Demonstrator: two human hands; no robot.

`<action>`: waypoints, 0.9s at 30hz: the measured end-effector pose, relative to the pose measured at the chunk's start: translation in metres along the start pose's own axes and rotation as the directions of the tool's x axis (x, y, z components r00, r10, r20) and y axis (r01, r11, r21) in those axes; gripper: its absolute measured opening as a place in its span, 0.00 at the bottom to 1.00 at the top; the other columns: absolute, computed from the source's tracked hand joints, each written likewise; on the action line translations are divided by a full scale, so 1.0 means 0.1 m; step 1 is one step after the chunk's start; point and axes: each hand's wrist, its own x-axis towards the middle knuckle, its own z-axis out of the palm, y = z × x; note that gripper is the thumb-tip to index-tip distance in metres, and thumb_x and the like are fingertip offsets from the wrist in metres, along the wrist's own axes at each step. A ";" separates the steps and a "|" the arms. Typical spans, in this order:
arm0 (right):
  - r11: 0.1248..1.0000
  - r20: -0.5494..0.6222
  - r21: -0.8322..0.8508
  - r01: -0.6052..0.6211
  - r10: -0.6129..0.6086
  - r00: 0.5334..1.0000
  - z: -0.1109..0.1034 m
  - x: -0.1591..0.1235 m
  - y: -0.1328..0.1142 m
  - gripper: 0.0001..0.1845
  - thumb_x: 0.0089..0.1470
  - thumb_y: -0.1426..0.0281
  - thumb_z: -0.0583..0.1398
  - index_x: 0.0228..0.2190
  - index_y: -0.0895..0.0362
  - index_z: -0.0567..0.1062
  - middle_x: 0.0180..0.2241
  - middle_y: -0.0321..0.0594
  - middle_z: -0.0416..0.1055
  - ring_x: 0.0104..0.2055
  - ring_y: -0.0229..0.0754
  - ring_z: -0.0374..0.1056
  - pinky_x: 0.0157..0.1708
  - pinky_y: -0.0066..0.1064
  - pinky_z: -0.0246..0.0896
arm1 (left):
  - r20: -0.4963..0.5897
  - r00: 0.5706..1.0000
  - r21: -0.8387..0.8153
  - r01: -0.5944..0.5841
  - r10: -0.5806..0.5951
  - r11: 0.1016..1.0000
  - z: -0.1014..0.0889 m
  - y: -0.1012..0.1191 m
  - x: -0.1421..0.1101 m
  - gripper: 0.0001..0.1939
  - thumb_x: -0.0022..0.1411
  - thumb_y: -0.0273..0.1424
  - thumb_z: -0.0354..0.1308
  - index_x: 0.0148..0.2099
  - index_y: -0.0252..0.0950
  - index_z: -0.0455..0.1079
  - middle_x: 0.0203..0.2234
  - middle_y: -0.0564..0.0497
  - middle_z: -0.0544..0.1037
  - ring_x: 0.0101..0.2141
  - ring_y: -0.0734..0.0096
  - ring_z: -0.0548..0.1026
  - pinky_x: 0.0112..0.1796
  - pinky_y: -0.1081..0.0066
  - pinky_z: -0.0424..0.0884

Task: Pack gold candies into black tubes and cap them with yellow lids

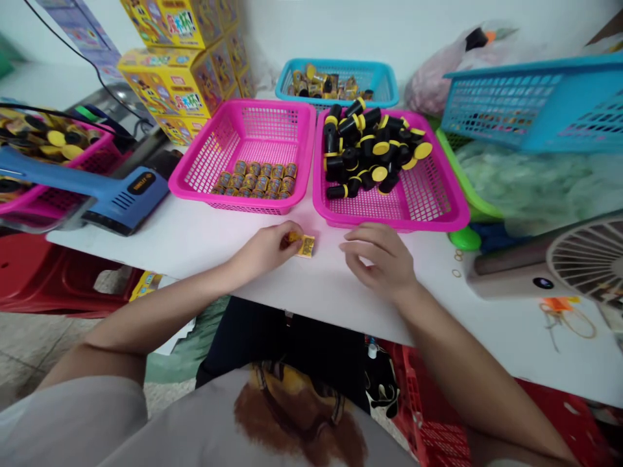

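Note:
My left hand [265, 250] rests on the white table [195, 250], its fingertips pinching a small yellow object [293, 238]. A yellow printed paper label [306, 246] lies against those fingertips. My right hand [377, 259] hovers near the table's surface, fingers apart and holding nothing, just below a pink basket [389, 224]. That basket holds a heap of black capsules with yellow caps [372, 146]. To its left, a second pink basket [253, 107] holds tight rows of small gold-labelled cylinders [253, 178].
A blue basket [335, 68] of labelled pieces stands behind the pink ones. Another blue basket [530, 104] sits raised at the right, above a green tray. A blue power tool [117, 194] lies at the left by a third pink basket. Yellow printed boxes [170, 78] are stacked behind. A fan [584, 259] stands at right.

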 end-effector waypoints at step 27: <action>0.928 -0.110 -0.075 -0.365 0.356 0.928 -0.02 0.43 0.09 0.19 0.62 0.64 0.62 0.54 0.52 0.75 0.47 0.48 0.75 0.49 0.49 0.73 0.46 0.43 0.75 | -0.128 0.900 0.064 -0.412 0.416 0.909 -0.28 0.24 -0.30 0.19 0.65 0.19 0.58 0.53 0.37 0.80 0.44 0.46 0.85 0.41 0.67 0.83 0.44 0.70 0.81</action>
